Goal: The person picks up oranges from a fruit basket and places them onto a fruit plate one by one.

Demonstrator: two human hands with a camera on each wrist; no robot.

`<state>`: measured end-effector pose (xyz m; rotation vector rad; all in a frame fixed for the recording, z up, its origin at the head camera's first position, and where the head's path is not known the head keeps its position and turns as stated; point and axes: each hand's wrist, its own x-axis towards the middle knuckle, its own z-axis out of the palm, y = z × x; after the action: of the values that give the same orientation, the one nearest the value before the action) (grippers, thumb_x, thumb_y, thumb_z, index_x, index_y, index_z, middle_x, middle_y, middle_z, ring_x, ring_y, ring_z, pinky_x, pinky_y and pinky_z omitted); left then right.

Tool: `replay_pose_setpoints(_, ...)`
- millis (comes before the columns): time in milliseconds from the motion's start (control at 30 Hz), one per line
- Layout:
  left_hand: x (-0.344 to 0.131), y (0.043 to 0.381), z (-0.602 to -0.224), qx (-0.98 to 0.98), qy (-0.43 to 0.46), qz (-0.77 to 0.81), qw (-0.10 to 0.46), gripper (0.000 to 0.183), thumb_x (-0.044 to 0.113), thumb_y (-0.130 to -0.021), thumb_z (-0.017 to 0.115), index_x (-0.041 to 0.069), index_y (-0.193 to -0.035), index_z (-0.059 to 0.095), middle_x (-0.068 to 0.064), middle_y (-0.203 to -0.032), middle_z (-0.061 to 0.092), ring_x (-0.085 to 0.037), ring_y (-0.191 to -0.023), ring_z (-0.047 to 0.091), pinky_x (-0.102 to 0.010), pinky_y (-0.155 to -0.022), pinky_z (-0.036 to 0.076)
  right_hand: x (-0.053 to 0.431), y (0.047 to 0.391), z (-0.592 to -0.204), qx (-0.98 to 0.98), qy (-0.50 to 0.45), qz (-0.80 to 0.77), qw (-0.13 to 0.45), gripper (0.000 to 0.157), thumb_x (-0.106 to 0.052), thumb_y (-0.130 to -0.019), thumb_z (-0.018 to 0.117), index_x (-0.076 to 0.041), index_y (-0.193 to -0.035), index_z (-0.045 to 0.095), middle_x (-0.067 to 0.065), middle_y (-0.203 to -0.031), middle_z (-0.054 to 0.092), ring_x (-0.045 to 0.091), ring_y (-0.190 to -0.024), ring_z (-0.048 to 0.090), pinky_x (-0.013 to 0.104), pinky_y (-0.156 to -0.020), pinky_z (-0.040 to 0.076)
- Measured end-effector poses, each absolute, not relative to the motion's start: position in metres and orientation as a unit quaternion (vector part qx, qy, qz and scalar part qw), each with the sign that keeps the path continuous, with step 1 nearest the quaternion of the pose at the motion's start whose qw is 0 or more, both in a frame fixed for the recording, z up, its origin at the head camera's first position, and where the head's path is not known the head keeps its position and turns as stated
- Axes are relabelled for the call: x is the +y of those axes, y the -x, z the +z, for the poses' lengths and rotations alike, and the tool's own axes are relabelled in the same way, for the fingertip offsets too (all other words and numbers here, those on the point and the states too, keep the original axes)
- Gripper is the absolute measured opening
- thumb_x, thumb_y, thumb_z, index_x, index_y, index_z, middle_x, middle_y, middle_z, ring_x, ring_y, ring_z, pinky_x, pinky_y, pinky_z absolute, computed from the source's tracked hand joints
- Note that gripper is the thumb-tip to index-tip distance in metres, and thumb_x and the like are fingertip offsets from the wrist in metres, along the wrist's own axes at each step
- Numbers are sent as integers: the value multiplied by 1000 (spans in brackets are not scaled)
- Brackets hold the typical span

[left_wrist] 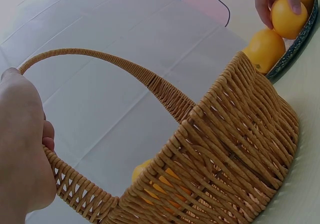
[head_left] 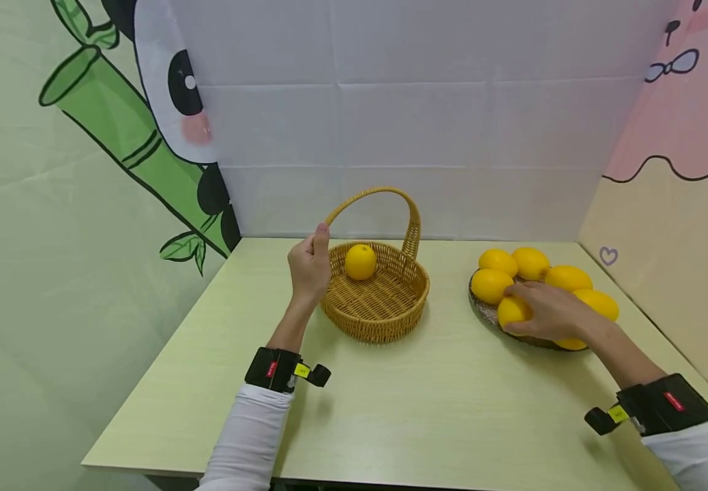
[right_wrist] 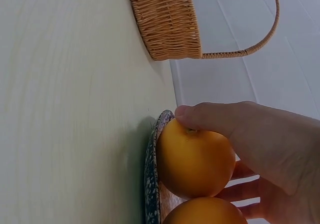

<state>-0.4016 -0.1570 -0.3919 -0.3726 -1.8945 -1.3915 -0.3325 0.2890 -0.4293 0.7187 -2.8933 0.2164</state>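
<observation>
My left hand (head_left: 310, 268) grips the left side of the arched handle (head_left: 414, 228) of a wicker basket (head_left: 375, 329). The basket stands upright on the table. A single orange (head_left: 361, 262) lies inside it, toward the back; through the weave it shows in the left wrist view. Over at the right, my right hand (head_left: 547, 310) holds another orange (right_wrist: 192, 159) at the near-left edge of a dark speckled plate (right_wrist: 151, 179). The thumb lies on the orange's top and the fingers reach behind it, partly hidden. This orange is still within the plate's rim.
Several more oranges (head_left: 531, 263) crowd the plate around my right hand. Both stand on a pale wooden table (head_left: 391, 416), with bare tabletop between basket and plate. Printed cloth walls (head_left: 403, 129) rise behind and along both sides.
</observation>
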Motion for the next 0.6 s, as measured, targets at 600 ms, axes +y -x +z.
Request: replay_pose_setpoints(600, -157, 402, -391, -740, 142, -541, 374, 63, 54, -107, 45, 16, -58, 32, 1, -52, 26, -14, -44, 21, -23, -42, 14, 290, 327, -423, -973, -213, 65, 65, 81, -65, -91, 66, -4, -144, 57, 26, -142, 56, 44, -122, 55, 64, -92, 47)
